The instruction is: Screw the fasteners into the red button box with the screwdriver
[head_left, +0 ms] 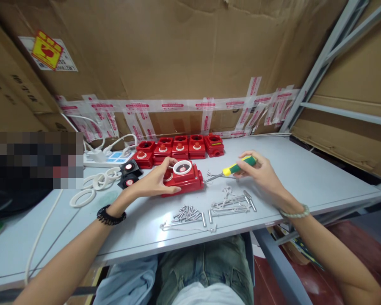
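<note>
Two hands are closing on things above the table (305,169): our left hand (160,180) is gripping the left end of a red box (187,184), and our right hand (260,173) is wrapping its fingers around a green-and-yellow screwdriver (239,166). The box is lying near the middle of the tabletop, looking glossy, with a white ring (182,167) circling a dark round piece on top and a round fitting projecting from its right end. Our left thumb and fingers are spreading fairly wide across the casing, while our right fingers are curling closely around the handle. The screwdriver's shaft is pointing at the fitting; we cannot tell whether its tip is touching. Nearer us, screws (188,213) and metal rods (228,207) with pale cords are lying loose. To the left, white rings (82,198) are resting near black pieces (129,173). Behind, five red units (180,148) are standing in a row before cardboard (178,55).
</note>
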`<state>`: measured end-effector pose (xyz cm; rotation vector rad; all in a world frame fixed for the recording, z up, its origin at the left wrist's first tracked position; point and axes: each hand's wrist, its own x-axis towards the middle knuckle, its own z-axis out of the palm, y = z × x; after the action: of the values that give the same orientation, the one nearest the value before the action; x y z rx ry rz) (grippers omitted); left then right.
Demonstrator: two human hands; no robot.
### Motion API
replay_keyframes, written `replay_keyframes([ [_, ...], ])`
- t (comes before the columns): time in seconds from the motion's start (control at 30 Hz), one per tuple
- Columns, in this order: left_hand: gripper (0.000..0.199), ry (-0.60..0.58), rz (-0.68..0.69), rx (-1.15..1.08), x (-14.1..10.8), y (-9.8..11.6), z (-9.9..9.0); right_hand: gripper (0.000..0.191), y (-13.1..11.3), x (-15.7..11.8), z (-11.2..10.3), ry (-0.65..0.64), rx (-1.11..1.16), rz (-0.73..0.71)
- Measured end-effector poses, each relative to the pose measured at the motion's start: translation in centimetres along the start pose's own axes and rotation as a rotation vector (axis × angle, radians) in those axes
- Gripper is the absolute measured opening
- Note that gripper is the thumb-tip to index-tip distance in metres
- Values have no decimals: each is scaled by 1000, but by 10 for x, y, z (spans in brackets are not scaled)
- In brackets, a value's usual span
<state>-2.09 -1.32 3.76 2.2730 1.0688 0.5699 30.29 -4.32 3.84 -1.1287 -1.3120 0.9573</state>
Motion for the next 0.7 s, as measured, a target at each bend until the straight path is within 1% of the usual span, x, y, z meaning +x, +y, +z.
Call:
replay_keyframes([
  [0.07,59,-3,-1,7,1,0,1,38,5,0,1,-134,-45,73],
  [0.13,60,1,0,16,1,1,2,34,10,0,4,-249,-82,109],
  [0.2,60,-1,8,25,0,2,3,31,13,0,7,-294,-103,101],
  [0.23,60,-3,9,31,0,2,2,31,13,0,7,-281,-103,91],
  [0.3,60,-7,4,35,0,2,2,30,11,0,5,-219,-99,80],
  [0.43,60,4,-13,30,1,-3,-1,32,6,2,-6,-82,-79,74],
  [0.53,58,6,-22,40,1,-4,-1,35,7,6,-12,17,-31,78],
  [0.6,58,1,-31,42,1,-3,-1,36,11,8,-12,44,-11,94],
  [0.7,58,0,-26,35,1,-3,-1,36,16,10,-10,21,-2,113],
])
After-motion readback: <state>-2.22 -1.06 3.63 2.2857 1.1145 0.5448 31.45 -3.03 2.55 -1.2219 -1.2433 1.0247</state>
